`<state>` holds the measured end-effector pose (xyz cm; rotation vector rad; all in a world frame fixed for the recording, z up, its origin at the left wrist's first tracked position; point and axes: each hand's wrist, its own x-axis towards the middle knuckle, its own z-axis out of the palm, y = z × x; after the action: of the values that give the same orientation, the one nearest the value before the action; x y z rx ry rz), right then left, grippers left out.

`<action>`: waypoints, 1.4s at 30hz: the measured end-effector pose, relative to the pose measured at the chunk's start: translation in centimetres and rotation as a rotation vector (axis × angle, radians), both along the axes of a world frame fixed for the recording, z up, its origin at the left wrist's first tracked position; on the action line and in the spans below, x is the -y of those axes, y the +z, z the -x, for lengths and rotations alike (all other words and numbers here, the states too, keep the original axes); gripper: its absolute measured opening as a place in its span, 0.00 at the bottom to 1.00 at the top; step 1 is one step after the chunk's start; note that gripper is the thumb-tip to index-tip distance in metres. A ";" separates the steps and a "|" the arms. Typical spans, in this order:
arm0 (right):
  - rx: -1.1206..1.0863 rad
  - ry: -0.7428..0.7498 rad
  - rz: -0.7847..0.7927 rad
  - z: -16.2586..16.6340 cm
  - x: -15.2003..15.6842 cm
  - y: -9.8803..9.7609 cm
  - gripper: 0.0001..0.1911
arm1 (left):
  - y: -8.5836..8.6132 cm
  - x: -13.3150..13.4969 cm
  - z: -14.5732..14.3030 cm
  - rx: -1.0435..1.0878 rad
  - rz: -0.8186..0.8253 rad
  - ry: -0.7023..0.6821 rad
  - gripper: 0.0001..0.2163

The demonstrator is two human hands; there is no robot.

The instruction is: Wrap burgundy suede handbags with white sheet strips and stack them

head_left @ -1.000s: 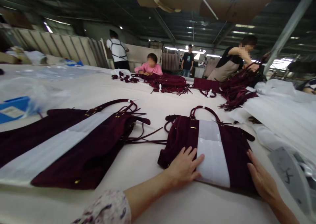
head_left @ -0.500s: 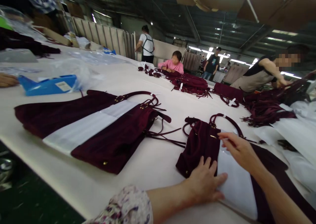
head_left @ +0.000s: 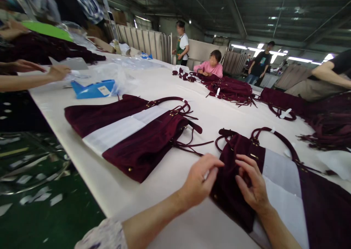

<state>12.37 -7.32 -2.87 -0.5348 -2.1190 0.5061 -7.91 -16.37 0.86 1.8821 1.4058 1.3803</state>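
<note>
A dark maroon handbag with a white paper band across it lies flat on the white table in front of me. My left hand pinches the bag's left side fold with curled fingers. My right hand rests just beside it on the same fold, fingers bent and gripping the fabric. The bag's looped handles point away from me.
A second banded maroon bag lies to the left, near the table edge. A blue packet and clear plastic sit beyond it, where another person's hands work. More maroon bags and several people are at the far end.
My view has swung left. My right hand came back from the bag's top edge to its left side, and my left hand lifted from flat to pinch the same fold.
</note>
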 end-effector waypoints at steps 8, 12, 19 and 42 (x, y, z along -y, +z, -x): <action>-0.116 0.007 0.045 0.4 0.1 0.4 0.04 | -2.2 -5.4 1.0 0.412 0.528 -0.269 0.12; -0.133 -0.033 0.028 0.4 0.6 0.6 0.03 | -1.4 -7.5 0.3 0.225 0.672 -0.597 0.12; 0.095 -0.169 0.027 3.3 3.8 0.8 0.40 | -2.2 -12.7 -1.1 -0.267 0.555 -0.481 0.09; 0.115 -0.104 0.151 3.6 4.3 -1.3 0.46 | -0.5 -14.1 0.3 -0.238 0.417 -0.134 0.04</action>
<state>8.78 -11.63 -4.14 -0.7727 -2.1589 0.5911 -8.20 -2.25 0.40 1.8566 1.5057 0.7458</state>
